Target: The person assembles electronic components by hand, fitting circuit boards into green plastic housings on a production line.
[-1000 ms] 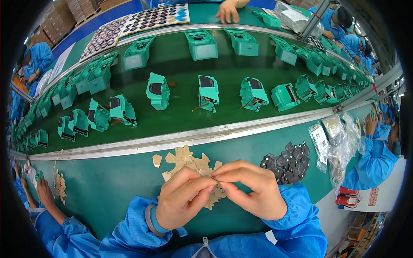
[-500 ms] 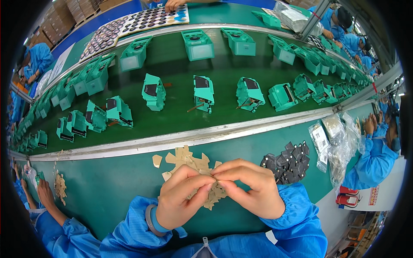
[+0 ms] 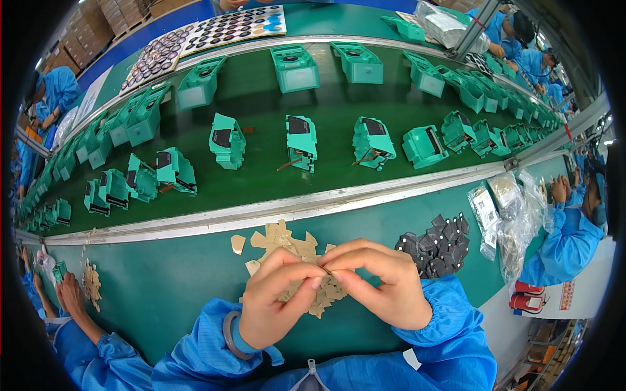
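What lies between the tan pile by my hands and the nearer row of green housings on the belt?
The head view shows a metal rail, with tabletop toward the tan pile and belt toward the green housings.

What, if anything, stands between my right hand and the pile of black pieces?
Nothing visible does. The pile of black pieces lies beyond your right hand, to its right. That hand and your left hand pinch a mostly hidden small piece.

The tabletop (image 3: 182, 287) bore two tan piles (image 3: 292, 245) and one black pile (image 3: 433, 247). Two extinguishers (image 3: 525, 303) showed past its right edge.
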A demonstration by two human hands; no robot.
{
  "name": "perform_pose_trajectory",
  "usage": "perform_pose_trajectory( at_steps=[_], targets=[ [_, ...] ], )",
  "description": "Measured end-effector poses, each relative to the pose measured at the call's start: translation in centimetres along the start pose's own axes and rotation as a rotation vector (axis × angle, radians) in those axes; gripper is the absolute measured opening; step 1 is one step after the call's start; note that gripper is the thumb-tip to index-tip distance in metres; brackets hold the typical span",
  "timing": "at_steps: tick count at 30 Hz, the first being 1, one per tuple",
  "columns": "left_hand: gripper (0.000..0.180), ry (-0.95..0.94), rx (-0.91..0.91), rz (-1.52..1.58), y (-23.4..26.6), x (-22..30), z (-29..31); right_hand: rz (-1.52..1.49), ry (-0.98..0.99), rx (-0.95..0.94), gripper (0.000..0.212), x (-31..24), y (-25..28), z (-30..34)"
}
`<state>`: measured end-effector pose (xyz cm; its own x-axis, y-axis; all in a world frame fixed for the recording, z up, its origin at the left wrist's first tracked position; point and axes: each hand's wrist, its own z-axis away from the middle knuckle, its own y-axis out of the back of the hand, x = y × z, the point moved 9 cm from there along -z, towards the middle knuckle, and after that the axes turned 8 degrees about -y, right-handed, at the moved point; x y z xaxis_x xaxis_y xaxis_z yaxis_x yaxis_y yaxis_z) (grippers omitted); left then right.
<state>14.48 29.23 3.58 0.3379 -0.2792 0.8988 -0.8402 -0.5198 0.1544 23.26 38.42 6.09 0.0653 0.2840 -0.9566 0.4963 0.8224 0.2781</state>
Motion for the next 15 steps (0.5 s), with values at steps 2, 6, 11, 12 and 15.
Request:
perform_pose_trajectory(
  at_steps=[2, 6, 11, 12, 15],
  targets=[
    [0.018, -0.002, 0.002, -0.005, -0.1, 0.0, -0.1, 0.010, 0.005, 0.006, 0.014, 0.0, 0.1, 0.0],
    [0.017, 0.021, 0.004, 0.003, -0.4, -0.2, -0.2, 0.048, 0.032, 0.027, 0.014, 0.0, 0.4, 0.1],
    [0.015, 0.036, -0.024, -0.007, -1.1, -0.4, -0.3, -0.010, -0.022, 0.022, 0.012, 0.7, 1.1, -0.1],
    [0.014, 0.090, 0.035, 0.154, -1.0, -1.0, -0.1, -0.086, -0.053, 0.098, 0.010, 1.6, 2.4, -0.3],
    [0.013, 0.196, 0.171, 0.449, -0.5, -2.3, 0.0, -0.175, -0.095, 0.274, 0.010, 2.2, 6.0, -0.9]
  ],
)
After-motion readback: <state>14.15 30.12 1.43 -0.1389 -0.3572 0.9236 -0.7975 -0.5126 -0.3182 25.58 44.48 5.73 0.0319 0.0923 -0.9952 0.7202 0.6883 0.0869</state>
